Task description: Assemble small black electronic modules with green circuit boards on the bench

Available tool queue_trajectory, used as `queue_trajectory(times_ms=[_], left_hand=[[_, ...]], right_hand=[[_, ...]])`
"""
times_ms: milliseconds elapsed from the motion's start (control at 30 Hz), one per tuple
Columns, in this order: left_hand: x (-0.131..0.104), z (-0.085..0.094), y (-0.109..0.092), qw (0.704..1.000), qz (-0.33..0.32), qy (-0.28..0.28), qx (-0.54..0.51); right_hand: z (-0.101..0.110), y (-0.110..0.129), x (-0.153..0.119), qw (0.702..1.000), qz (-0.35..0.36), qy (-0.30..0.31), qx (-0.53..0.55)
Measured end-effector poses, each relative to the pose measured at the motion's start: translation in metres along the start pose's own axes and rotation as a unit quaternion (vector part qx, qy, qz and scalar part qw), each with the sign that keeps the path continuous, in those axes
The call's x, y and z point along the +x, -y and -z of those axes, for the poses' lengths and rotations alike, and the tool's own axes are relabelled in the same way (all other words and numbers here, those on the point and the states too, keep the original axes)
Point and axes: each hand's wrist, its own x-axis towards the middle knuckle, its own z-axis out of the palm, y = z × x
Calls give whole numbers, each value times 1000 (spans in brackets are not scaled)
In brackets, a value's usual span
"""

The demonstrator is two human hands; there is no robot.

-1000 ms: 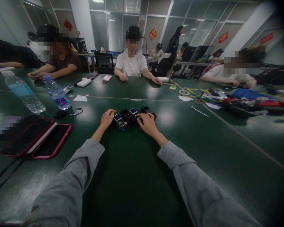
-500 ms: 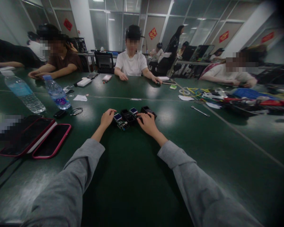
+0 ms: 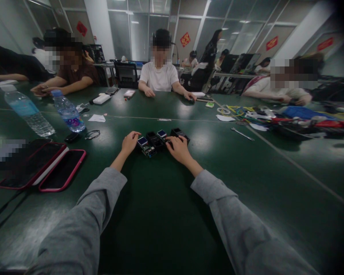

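Note:
My left hand (image 3: 130,142) rests on the table at the left of a circuit board (image 3: 148,150) with a small screen, its fingers stretched toward the board's upper edge. To the right of that board lies a black plastic case (image 3: 154,139). A second board with a small screen (image 3: 161,133) comes after it, its lower part covered by my right hand (image 3: 178,148). The right fingers are spread over that board and the near side of another black case (image 3: 181,133). Nothing visible is gripped in either hand, though the right fingertips are partly hidden.
Two water bottles (image 3: 70,116) and a phone in a red case (image 3: 63,170) stand or lie to the left. A wrench (image 3: 242,134) and a heap of coloured cables (image 3: 255,114) are at the right. Across the green table (image 3: 166,214) sits a person in a white shirt (image 3: 159,76).

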Motion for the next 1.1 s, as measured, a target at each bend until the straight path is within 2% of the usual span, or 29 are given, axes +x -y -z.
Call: queue_trajectory(times_ms=[1100], left_hand=[[2,-2,4,1000,-6,-3,10]], right_hand=[[-1,-1,0,1000,3,-6,2]])
